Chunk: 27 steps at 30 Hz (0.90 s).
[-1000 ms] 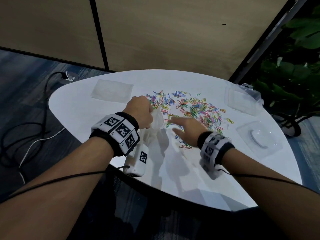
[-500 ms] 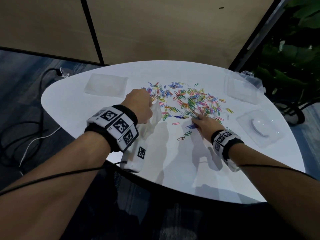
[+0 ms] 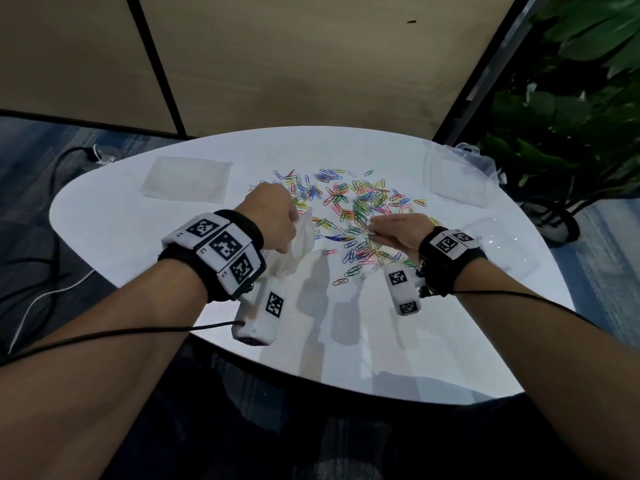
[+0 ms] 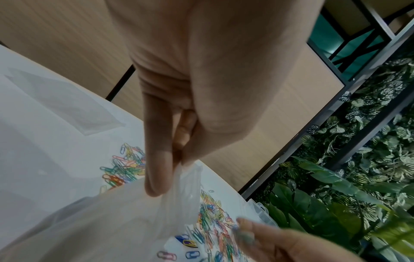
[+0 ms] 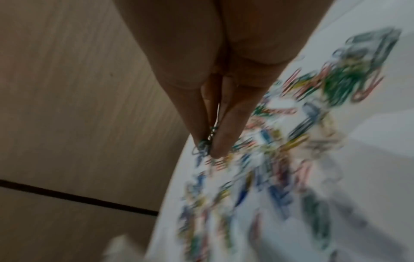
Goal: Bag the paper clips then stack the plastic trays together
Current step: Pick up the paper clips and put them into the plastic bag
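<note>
Left hand [image 3: 273,220] sits at the near left edge of the clip pile, fingers and thumb curled together and pinching the rim of a thin clear bag [image 3: 298,244]; in the left wrist view the film [image 4: 125,212] hangs crumpled below the fingertips, cloudy and see-through, with clips showing behind it; the wristband [image 3: 221,247] carries three black-and-white square markers, and small characters beside them are too small to read for certain; a white block [image 3: 259,317] under that wrist bears one more marker. Further left and back on the white table [image 3: 104,237] lies a flat clear bag [image 3: 187,183], well apart from the hand. Paper clips [image 3: 349,206] lie loose across the middle of the table between the two hands, a wide scatter in blue, green, yellow, pink, red and orange, with a few strays nearer the person. Right hand [image 3: 398,233] is over the near right part of the pile, fingertips drawn together and clamped on a small bunch of clips; the right wrist view shows green ones caught between thumb and fingers [image 5: 224,131], though that picture is blurred; its band [image 3: 450,245] and block [image 3: 401,289] also wear square markers. Two clear plastic trays stand at the right: one [image 3: 460,178] at the far edge, one [image 3: 502,244] nearer, just right of the right wrist. A leafy plant [image 3: 571,116] stands beyond the table.
</note>
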{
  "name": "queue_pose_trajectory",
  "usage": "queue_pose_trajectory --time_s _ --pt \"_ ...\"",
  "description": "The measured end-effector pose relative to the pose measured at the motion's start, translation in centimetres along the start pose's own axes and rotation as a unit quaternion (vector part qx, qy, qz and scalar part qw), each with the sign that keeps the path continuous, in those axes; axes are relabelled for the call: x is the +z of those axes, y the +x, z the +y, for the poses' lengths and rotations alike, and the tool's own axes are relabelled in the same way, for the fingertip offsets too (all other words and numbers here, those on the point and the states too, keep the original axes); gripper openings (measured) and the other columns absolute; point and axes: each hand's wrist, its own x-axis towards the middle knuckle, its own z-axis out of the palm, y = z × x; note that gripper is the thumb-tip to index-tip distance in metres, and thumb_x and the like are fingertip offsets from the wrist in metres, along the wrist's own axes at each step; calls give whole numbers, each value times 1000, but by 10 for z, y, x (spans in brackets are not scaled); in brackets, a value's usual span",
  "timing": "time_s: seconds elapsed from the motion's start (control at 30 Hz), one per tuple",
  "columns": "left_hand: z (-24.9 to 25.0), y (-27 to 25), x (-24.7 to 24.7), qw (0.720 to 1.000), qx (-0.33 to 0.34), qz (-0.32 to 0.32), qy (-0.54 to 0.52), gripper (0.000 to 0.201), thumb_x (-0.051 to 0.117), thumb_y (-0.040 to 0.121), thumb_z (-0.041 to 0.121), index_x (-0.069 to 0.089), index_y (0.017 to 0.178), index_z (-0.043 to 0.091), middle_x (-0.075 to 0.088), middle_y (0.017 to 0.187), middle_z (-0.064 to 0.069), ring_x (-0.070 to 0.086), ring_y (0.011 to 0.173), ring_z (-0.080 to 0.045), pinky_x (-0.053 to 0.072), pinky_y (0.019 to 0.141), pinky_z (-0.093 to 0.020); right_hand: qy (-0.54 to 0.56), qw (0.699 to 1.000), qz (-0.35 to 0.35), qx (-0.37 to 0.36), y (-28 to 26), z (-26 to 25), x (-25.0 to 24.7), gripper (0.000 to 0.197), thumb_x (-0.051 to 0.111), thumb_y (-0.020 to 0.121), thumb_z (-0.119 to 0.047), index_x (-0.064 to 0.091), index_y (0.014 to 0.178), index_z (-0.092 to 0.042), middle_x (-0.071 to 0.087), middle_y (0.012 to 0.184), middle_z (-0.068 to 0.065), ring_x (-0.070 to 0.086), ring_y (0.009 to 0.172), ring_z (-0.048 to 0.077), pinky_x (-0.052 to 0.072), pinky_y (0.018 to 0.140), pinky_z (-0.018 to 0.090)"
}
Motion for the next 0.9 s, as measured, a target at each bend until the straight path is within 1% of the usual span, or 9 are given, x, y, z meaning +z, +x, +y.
queue_pose_trajectory --time_s 0.07,0.17,0.3,0.43,0.6,0.67,0.77,0.8,0.9 --pt "6 2 4 1000 3 -12 -9 16 61 86 -7 72 83 4 75 75 -7 75 73 -21 62 86 -40 94 993 -65 1 -19 -16 17 26 72 83 4 67 108 7 73 103 21 74 91 24 60 74 25" --pt "14 4 10 999 1 -17 -47 20 55 89 -6 71 88 6 76 73 -10 76 65 -19 63 84 -38 81 988 -128 -5 -42 -28 42 26 72 83 2 67 108 7 74 99 19 73 92 24 59 74 23" --pt "20 7 15 994 -15 -1 -105 27 59 90 -4 69 114 4 77 75 -12 77 66 -21 63 84 -41 -52 993 -98 -32 -60 -20 73 4 68 86 1 71 87 0 74 82 15 73 80 24 61 81 33" --pt "20 6 13 993 -7 3 -117 29 54 92 -5 67 117 3 77 80 -17 77 69 -24 64 81 -37 -139 980 -115 -79 -65 -22 86 21 55 92 4 66 110 3 70 93 20 69 78 31 59 85 41" --pt "20 8 7 993 -12 10 -119 28 51 91 -6 71 109 3 77 85 -17 75 64 -21 64 79 -36 -168 975 -55 -131 -54 -35 41 16 61 91 -1 72 101 -7 74 97 16 74 77 29 62 72 38" --pt "21 9 8 995 -7 10 -99 28 53 89 -7 74 105 2 78 84 -15 76 66 -21 64 80 -39 -361 925 20 -118 -36 -27 5 22 64 92 -16 69 113 -16 71 113 11 71 92 22 59 84 36" --pt "23 10 9 997 0 7 -81 29 57 89 -8 73 110 1 78 84 -15 77 74 -25 63 83 -42 -640 763 73 48 -14 6 -41 66 62 89 -42 37 145 -18 44 144 14 50 128 33 43 105 41" --pt "23 11 10 997 1 6 -76 29 58 88 -8 73 112 0 78 85 -16 77 77 -26 63 84 -42 -656 745 74 96 -9 20 -49 75 58 89 -50 26 149 -18 35 148 17 44 133 36 39 107 45" --pt "22 13 9 998 7 8 -62 29 60 88 -8 72 113 -2 78 87 -16 77 82 -29 62 85 -43 -627 763 75 140 -3 48 -42 78 44 93 -55 12 154 -19 23 153 24 35 138 42 33 111 49"
